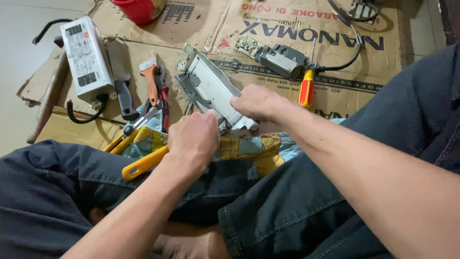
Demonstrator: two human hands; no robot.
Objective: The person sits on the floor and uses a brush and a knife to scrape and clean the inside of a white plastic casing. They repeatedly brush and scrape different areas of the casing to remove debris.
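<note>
both hands meet at the near end of a grey metal housing (211,88) that lies slantwise on flattened cardboard (268,29), its far end pointing up and left. the left hand (194,139) is curled into a fist against the near left edge of the housing; it seems to be closed on a small tool or part, but the fingers hide it and i cannot tell what. the right hand (256,101) rests on the housing's near right corner, fingers bent down over the edge and gripping it. under the hands a patterned cloth (249,146) lies across the person's dark trousers.

left of the housing sit orange-handled pliers (154,84), and near them yellow-handled cutters (139,144) lie partly on the cloth. farther left is a white power supply box (85,57) with a black cable, and a knife (122,79) just beside it. right of the housing a red and yellow screwdriver (306,88) lies on the cardboard, with a small grey module (282,60) and a circuit board (250,47) beyond it. 1 red tub (139,9) stands at the far edge.
</note>
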